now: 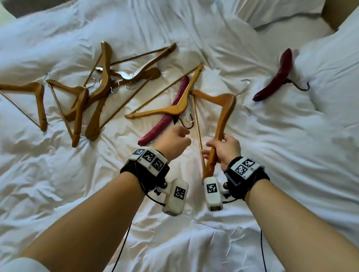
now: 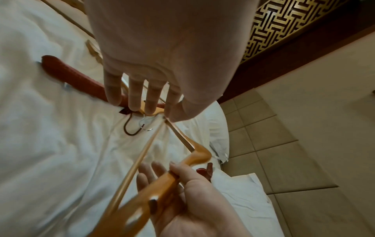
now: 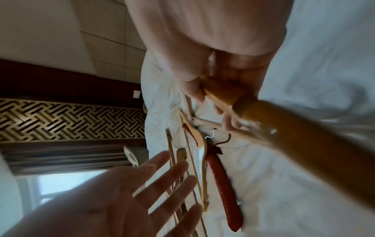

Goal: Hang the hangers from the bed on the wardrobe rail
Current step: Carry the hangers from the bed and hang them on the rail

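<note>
My right hand (image 1: 221, 148) grips one arm of a wooden hanger (image 1: 222, 118), lifted off the white bed (image 1: 57, 189); its metal hook (image 1: 244, 85) points away from me. The same hanger (image 2: 162, 181) (image 3: 304, 136) shows in both wrist views with fingers curled round it. My left hand (image 1: 177, 139) hovers empty with straight fingers (image 2: 142, 96) just above a second wooden hanger (image 1: 175, 107) that lies across a dark red padded hanger (image 1: 164, 121). Several more wooden hangers (image 1: 89, 95) lie tangled to the left.
Another dark red padded hanger (image 1: 275, 77) lies at the right near a pillow (image 1: 347, 65). A padded headboard (image 2: 304, 128) and a patterned lattice panel (image 3: 61, 120) stand beside the bed. Cables (image 1: 265, 255) hang from both wrists.
</note>
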